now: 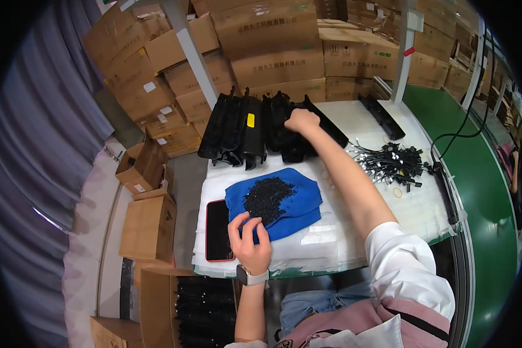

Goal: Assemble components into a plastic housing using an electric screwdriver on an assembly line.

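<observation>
My right hand [303, 120] reaches to the back of the table, its fingers closed on a long black plastic part [281, 124] among several like it. The fingertips are hidden behind the hand. My left hand [252, 248], with a watch [251, 276] on the wrist, hovers at the near edge of a folded blue cloth [301, 203]. Its fingers are bent and apart, with nothing seen between them. Just beyond those fingertips lies a heap of tiny black pieces [267, 197], probably screws, on the cloth. A red-edged phone [217, 232] lies left of that hand.
More black parts [232, 130], one with a yellow label, line the table's back left. Right of my right arm lies a bundle of black cables [391, 162]; behind it is a black bar [383, 118]. A green surface [487, 232] borders the right. Cartons [278, 64] stack behind.
</observation>
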Demonstrator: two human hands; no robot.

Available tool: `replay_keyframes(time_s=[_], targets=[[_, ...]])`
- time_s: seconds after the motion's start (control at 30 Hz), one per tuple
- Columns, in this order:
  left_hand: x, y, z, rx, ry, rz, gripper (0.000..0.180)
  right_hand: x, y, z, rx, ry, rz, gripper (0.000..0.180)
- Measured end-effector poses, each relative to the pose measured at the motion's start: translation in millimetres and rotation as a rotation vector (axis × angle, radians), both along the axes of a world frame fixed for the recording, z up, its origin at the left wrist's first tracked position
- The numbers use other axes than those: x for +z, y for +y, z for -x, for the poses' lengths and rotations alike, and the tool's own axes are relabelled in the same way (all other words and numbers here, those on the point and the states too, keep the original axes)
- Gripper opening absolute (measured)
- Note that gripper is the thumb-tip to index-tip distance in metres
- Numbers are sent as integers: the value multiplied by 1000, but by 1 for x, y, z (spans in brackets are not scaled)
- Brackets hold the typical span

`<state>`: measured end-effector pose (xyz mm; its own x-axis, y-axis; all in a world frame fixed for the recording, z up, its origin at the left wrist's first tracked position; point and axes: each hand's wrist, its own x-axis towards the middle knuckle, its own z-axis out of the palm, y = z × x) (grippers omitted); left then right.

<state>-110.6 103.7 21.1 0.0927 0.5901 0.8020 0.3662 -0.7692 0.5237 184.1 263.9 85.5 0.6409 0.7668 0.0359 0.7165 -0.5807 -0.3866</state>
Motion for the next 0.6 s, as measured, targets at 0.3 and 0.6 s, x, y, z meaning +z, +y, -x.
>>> replay_keyframes(time_s=[0.3, 0.6], targets=[[-2, 7, 0, -95, 55, 68, 13, 18, -16, -54, 36, 82, -274, 42], [6, -13, -6, -106, 116, -19, 23, 61, -219, -70, 521, 363, -220, 38]])
